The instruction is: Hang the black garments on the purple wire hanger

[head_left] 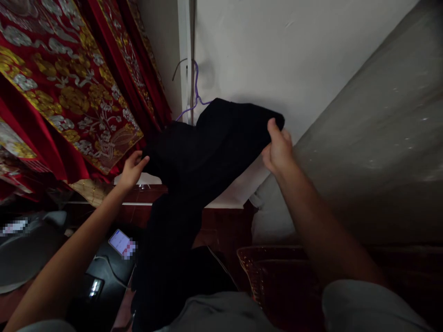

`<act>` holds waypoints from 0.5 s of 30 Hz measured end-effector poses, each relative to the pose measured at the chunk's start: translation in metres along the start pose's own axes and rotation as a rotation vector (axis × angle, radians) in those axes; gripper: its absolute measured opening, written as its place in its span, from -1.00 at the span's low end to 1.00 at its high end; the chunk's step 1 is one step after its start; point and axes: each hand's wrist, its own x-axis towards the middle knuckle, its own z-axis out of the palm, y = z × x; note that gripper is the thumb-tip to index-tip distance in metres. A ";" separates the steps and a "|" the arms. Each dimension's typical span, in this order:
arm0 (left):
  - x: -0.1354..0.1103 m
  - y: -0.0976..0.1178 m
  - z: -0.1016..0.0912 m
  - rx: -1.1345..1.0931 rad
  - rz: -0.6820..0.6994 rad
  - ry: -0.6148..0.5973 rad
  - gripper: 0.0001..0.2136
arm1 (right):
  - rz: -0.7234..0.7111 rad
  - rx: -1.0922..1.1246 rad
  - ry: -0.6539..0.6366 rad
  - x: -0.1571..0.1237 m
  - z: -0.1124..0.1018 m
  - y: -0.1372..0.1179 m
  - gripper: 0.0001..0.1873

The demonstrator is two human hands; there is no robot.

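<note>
A black garment [207, 147] is stretched sideways in front of me, its lower part trailing down toward my lap. My right hand [278, 146] is closed on its upper right edge, thumb on top. At the opposite side, my left hand [133, 168] pinches the garment's left edge between thumb and fingers. A purple wire hanger [197, 87] rises behind the cloth, its hook close to a narrow metal upright [188, 60]. Most of the hanger is hidden by the cloth. The dark folds do not show what kind of garment it is.
Red embroidered curtains [83, 92] hang at the left. A lit phone [121, 242] and a cable [110, 269] lie on a black surface below. A translucent plastic sheet [380, 138] slopes along the right. At lower right is a dark red piece with beaded trim [251, 276].
</note>
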 end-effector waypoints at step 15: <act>-0.208 0.001 0.055 0.126 -0.296 -0.765 -0.88 | 0.274 0.503 0.375 0.000 -0.003 -0.071 -0.62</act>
